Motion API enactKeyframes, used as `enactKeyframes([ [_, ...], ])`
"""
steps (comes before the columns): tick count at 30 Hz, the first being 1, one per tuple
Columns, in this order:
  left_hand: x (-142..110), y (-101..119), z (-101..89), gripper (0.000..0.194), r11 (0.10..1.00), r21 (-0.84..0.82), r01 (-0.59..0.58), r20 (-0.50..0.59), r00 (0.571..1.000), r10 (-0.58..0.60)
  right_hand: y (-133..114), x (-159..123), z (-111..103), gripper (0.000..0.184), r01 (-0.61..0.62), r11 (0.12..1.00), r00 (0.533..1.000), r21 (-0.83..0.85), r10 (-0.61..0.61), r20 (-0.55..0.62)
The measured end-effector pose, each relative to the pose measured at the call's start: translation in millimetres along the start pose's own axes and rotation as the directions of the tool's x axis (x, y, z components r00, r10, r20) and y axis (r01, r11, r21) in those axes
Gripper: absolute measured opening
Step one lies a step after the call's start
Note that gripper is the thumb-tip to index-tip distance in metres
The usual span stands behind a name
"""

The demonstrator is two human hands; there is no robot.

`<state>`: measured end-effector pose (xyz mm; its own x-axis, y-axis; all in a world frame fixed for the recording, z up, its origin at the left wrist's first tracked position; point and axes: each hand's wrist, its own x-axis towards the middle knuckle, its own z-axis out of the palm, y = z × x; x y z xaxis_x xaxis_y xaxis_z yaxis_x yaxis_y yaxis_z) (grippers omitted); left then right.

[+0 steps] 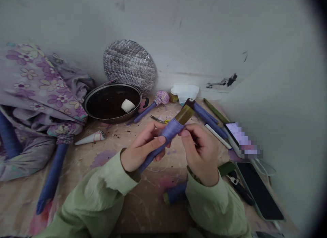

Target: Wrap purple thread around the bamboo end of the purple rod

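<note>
In my left hand [144, 146] is a tapered tube [171, 130] wrapped in blue-violet thread, its bare olive-brown end pointing up and away to the right. My left fingers and thumb are wrapped round its middle. My right hand [200, 149] is at the tube's right side, close to where the wrapping ends. Its thumb and index finger are pinched together; whatever is between them is too fine to make out. Below my hands lies a blue thread spool [176, 193], partly hidden by my right sleeve.
A dark pan [112, 118] holds a white roll [127, 105]. Behind it leans a silver disc [130, 65]. Scissors [159, 120], a white cone [90, 138] and blue wrapped sticks [52, 180] lie around. At right are a lit phone [241, 139] and a dark phone [259, 190].
</note>
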<state>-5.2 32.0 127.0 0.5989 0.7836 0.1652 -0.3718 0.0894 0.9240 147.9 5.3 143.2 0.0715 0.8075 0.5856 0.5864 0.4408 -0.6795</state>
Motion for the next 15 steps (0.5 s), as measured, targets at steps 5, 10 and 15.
enactKeyframes([
  [5,1.4,1.1,0.7,0.013,0.999,-0.047,0.009,-0.029,1.000,-0.010,1.4,-0.6,-0.5,0.019,-0.030,0.999,0.999,-0.015,0.030,0.023],
  [10,2.8,0.6,0.2,0.013,0.996,-0.091,0.011,-0.017,1.000,-0.012,0.6,0.0,-0.9,0.019,-0.033,0.999,0.999,-0.028,0.034,0.026],
  [15,2.7,8.5,1.1,0.008,0.978,-0.187,0.089,0.004,0.996,-0.090,-1.9,0.8,-1.3,0.020,-0.023,0.999,0.999,-0.036,0.024,0.032],
])
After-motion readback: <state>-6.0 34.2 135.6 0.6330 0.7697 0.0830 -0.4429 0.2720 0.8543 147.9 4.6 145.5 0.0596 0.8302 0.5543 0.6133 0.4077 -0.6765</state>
